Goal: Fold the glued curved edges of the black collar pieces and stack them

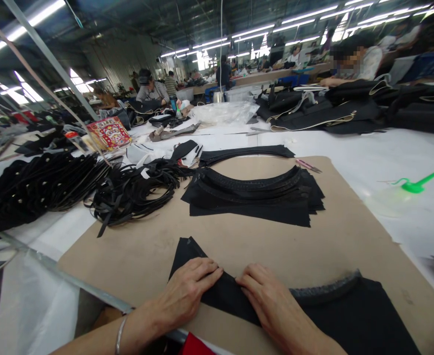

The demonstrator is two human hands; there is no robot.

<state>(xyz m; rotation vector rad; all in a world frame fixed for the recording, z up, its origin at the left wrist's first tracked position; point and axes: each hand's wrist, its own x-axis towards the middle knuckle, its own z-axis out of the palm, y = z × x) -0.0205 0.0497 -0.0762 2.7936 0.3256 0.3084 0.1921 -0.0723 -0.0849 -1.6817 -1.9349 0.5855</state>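
A black fabric piece (pixel 357 315) with a curved, ridged upper edge lies across the front of the brown board (pixel 306 246). Its left part is under both my hands. My left hand (pixel 189 288), with a silver bangle on the wrist, grips the fabric near its pointed left corner, thumb and fingertips together at the top edge. A short way to the right, my right hand (pixel 267 291) pinches the same edge with its fingers bent. Beyond my hands sits a stack of similar black curved pieces (pixel 250 197). The fabric under my palms is hidden.
Coiled black strips (pixel 135 192) lie left of the stack, near piled black pieces with studs (pixel 35 187). Pink-handled snips (pixel 307 165) rest behind the stack. At right stands a translucent pot with a green brush (pixel 418 185). Co-workers sit farther back.
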